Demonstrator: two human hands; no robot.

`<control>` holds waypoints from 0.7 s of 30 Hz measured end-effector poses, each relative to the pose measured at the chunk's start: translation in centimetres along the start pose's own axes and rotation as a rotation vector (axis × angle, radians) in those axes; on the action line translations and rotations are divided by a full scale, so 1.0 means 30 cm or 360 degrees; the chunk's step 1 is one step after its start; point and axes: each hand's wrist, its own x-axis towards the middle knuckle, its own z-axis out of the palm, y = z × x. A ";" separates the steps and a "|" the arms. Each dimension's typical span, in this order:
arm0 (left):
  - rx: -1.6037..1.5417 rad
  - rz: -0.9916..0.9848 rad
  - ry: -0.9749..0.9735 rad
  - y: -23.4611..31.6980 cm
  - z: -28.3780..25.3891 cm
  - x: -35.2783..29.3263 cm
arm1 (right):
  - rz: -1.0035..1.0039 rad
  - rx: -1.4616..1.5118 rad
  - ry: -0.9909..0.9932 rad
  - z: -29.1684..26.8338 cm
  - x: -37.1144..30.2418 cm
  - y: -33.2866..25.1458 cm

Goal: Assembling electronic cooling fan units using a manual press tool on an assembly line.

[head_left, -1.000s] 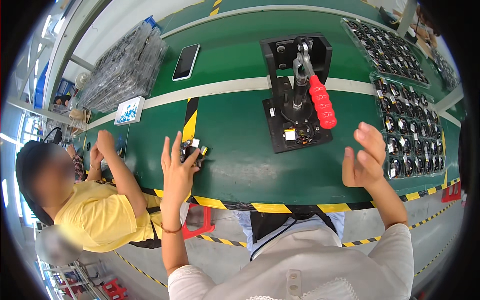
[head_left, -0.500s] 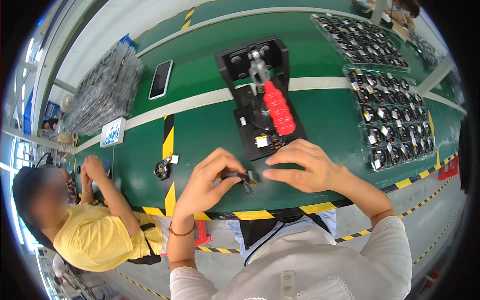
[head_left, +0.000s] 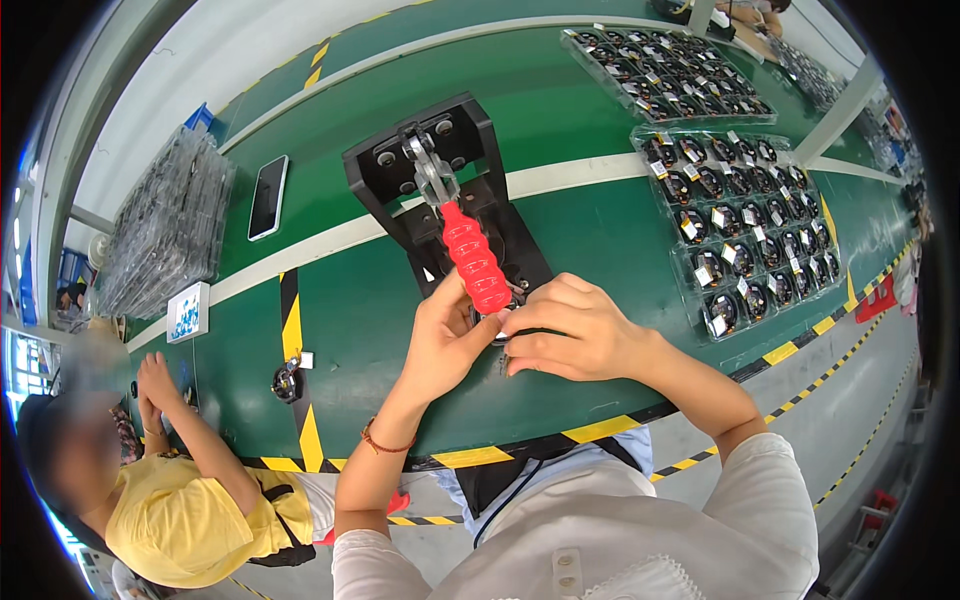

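Left hand (head_left: 440, 340): bent beneath the red handle (head_left: 475, 257), my thumb toward the right; brought in from the open green table (head_left: 365, 370) half a second ago. I cannot tell how firmly it grips.
Right hand (head_left: 575, 335): fingers curled, tips meeting the left thumb; whether they pinch anything is hidden.
Small dark part (head_left: 478, 317): between my hands at the front of the black press (head_left: 485, 210), mostly covered.
Spare part (head_left: 287, 382): on the striped tape, lying there as before.
Meaning: both hands now share one spot, so the work appears to have shifted to the press.
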 end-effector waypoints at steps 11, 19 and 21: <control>0.0075 0.0011 -0.0192 0.032 -0.034 -0.003 | 0.0134 0.0078 0.0069 0.043 -0.012 0.010; -0.0077 -0.0110 -0.0135 0.027 -0.054 -0.004 | 0.0191 0.0012 0.0165 0.048 -0.025 0.011; -0.0057 -0.0098 -0.0138 0.029 -0.052 -0.004 | 0.0219 -0.0012 0.0189 0.055 -0.028 0.007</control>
